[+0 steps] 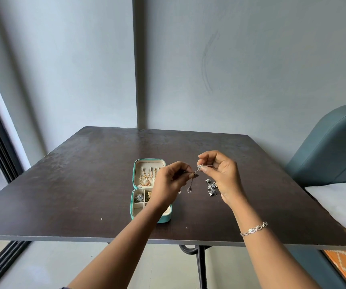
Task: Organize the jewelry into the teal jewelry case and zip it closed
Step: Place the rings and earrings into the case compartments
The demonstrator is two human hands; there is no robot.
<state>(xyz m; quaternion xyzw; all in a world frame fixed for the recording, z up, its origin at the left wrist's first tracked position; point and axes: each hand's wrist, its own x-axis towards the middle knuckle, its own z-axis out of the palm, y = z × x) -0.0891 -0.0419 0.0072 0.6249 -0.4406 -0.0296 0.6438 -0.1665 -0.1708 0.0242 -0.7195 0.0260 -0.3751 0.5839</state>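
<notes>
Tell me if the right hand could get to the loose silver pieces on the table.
Probably yes: the silver pieces lie just beside the right hand, nothing between, though it pinches a jewelry piece.

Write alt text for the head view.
Above a dark table, the left hand pinches a dangling piece and the right hand pinches a small silver piece. An open teal jewelry case lies under the left hand, loose silver pieces to its right.
</notes>
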